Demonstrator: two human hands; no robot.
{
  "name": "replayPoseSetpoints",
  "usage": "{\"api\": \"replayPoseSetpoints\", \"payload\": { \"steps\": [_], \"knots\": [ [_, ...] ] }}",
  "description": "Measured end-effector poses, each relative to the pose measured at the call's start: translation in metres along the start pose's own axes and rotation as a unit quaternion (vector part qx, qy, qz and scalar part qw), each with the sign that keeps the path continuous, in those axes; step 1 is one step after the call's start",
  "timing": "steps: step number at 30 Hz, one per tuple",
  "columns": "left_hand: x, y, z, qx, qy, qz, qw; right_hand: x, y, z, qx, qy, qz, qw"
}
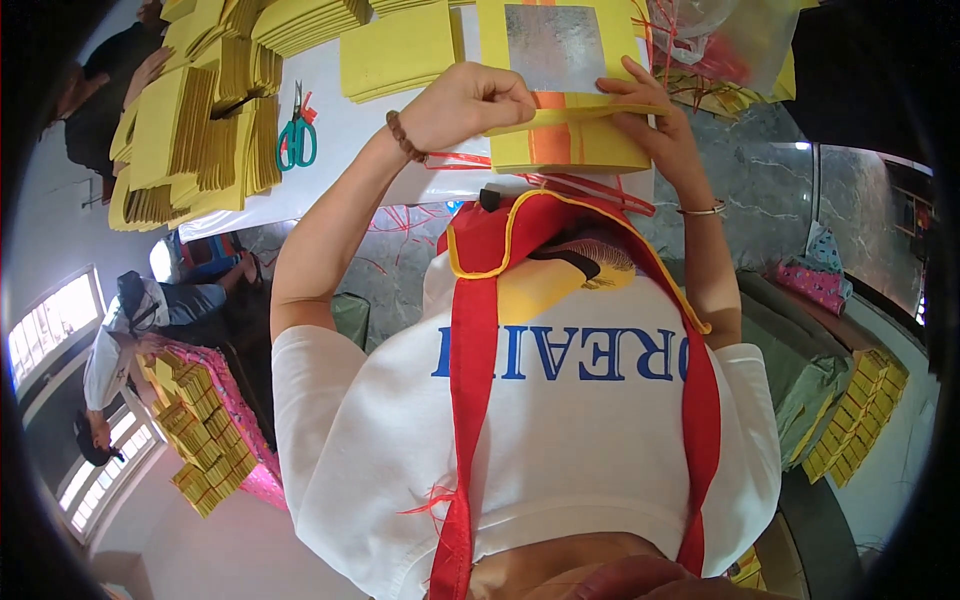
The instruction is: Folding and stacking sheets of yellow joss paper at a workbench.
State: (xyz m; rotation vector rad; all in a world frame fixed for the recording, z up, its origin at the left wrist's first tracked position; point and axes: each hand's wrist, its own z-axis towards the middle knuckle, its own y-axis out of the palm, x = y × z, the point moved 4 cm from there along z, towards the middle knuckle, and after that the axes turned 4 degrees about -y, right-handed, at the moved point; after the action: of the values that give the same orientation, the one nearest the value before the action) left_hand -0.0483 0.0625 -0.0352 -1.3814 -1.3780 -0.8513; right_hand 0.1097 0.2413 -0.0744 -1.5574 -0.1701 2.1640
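At the front edge of the white-covered table, a stack of yellow paper (pixel 595 148) with an orange band lies between my hands. Its upper sheet, carrying a silver-grey square (pixel 553 48), extends away from me. My left hand (pixel 474 103) is closed at the left end of a raised paper edge, fingertips pinched on it. Across from it, my right hand (pixel 655 122) grips the right end of that edge, fingers above and thumb side below. Red plastic strings (pixel 590 192) lie under and in front of the stack.
Green-handled scissors (pixel 296 142) lie left of my left forearm. Piles of folded yellow paper (pixel 180 130) fill the table's left side. A clear plastic bag (pixel 735 40) sits at the far right. Another person (pixel 110 90) is at the far left, and one more (pixel 115 340) sits farther back.
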Motion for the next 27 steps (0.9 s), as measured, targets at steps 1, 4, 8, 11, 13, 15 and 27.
{"api": "replayPoseSetpoints", "payload": {
  "steps": [1, 4, 8, 11, 13, 15, 27],
  "knots": [
    [0.012, 0.002, -0.007, 0.011, 0.036, 0.053, 0.998, 0.002, 0.001, -0.001, 0.000, 0.000, 0.000, 1.000],
    [0.022, -0.001, -0.015, 0.039, 0.182, 0.192, 0.964, 0.004, 0.002, -0.001, 0.034, 0.048, 0.069, 0.996],
    [0.001, -0.003, -0.008, 0.150, 0.262, 0.380, 0.874, 0.008, 0.000, 0.000, 0.048, 0.090, 0.106, 0.989],
    [-0.004, 0.000, -0.006, 0.182, 0.265, 0.467, 0.824, -0.001, -0.005, 0.003, 0.031, -0.003, -0.014, 0.999],
    [0.000, 0.001, -0.007, 0.200, 0.288, 0.487, 0.800, -0.013, -0.009, 0.008, 0.031, -0.039, -0.051, 0.998],
    [0.009, 0.005, -0.015, 0.191, 0.298, 0.505, 0.787, -0.031, -0.011, 0.012, 0.018, -0.084, -0.250, 0.964],
    [0.011, 0.023, -0.037, 0.202, 0.241, 0.338, 0.887, -0.059, -0.004, -0.004, -0.095, -0.033, -0.247, 0.964]
  ]
}}
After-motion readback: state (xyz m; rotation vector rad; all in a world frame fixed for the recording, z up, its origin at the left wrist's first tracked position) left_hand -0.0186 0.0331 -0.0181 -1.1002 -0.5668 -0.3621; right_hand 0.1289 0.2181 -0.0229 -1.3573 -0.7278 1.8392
